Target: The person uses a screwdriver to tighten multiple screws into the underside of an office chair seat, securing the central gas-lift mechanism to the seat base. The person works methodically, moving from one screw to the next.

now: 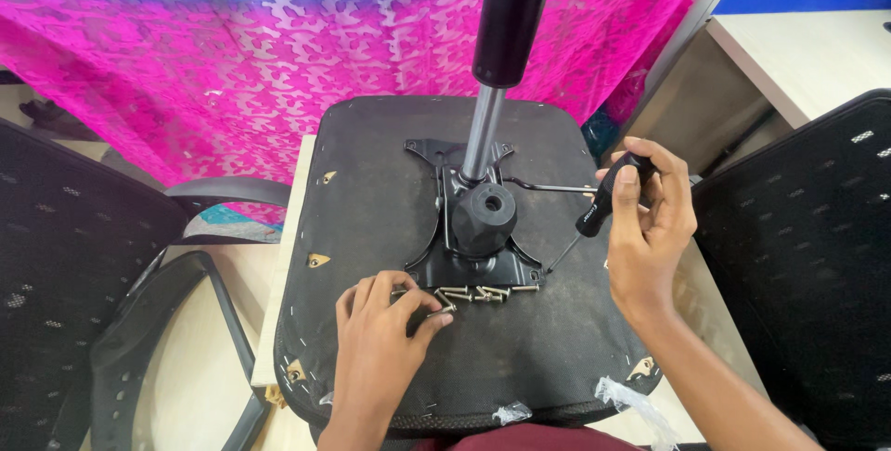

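An upturned black chair seat (371, 191) lies in front of me with a black metal mechanism plate (441, 261) bolted at its middle. A gas-lift cylinder (497, 52) rises from the plate, beside a round black knob (484, 214). My right hand (650, 238) grips a black-handled screwdriver (608, 199), its tip resting by the plate's right corner. My left hand (376, 340) lies on the seat and pinches one screw from several loose screws (483, 293) lined up below the plate.
Mesh chair backs stand at the left (65, 256) and right (798, 256). A loose black armrest (200, 321) lies at the left on a pale tabletop (200, 367). A pink and teal patterned cloth (251, 61) hangs behind.
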